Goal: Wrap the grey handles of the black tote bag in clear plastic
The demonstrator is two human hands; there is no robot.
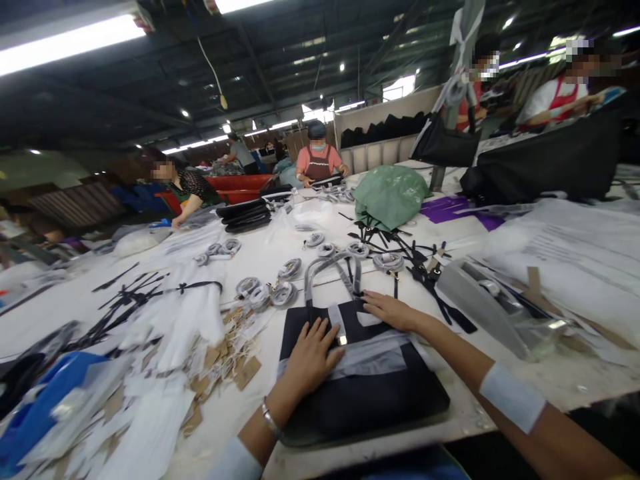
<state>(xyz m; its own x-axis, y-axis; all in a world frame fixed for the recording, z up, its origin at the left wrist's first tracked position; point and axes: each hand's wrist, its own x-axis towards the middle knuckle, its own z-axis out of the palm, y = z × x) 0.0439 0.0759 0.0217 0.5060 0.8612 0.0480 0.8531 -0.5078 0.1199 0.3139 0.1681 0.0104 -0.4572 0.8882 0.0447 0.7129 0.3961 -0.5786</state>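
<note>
A black handbag (370,408) lies flat on the white table in front of me, its wrapped handles (309,283) pointing away. Pale translucent film (375,357) covers a band across its front, near a small shiny clasp (342,339). My left hand (311,355) rests on the upper left of the bag, fingers spread flat beside the clasp. At the bag's top edge, by the base of a handle, my right hand (389,310) lies with its fingers stretched out. Neither hand is closed round anything.
Several wrapped coiled straps (284,294) lie beyond the bag. Brown tags (247,372) and white plastic sleeves (150,420) spread leftward. A grey tape dispenser (480,303) stands at right, with black straps (425,277) and a green plastic bag (390,193) behind. Co-workers sit around the table.
</note>
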